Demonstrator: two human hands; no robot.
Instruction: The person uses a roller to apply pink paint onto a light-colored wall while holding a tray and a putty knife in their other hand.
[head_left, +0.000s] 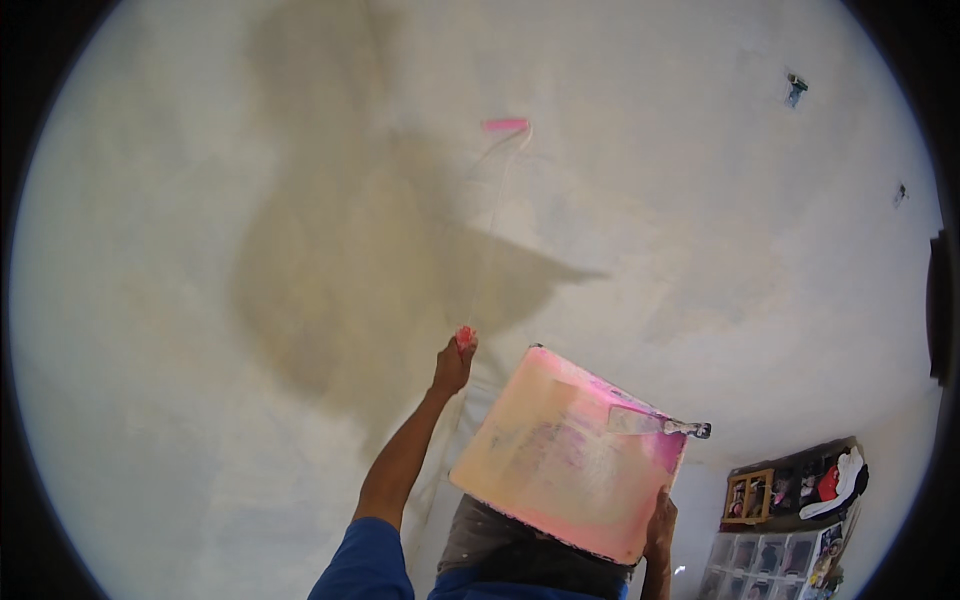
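One blue sleeve point(362, 562), left fingers point(466, 350) curled round one roller point(507, 125), right fingers point(664, 508) gripping one tray point(560, 470) (one scraper point(672, 426) on top)

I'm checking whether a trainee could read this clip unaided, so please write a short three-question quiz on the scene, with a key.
1. Multiple choice: which tool does the left grip hold? A) a brush; B) a roller; C) a hammer.
2. True or false: the handle of the scraper points toward the roller's pink cover.
3. Fill the gap: the pink-stained board is held near its edge by the ____ grip.

Key: 1. B, by its red handle. 2. False; it points to the right of the picture, away from the cover. 3. right.
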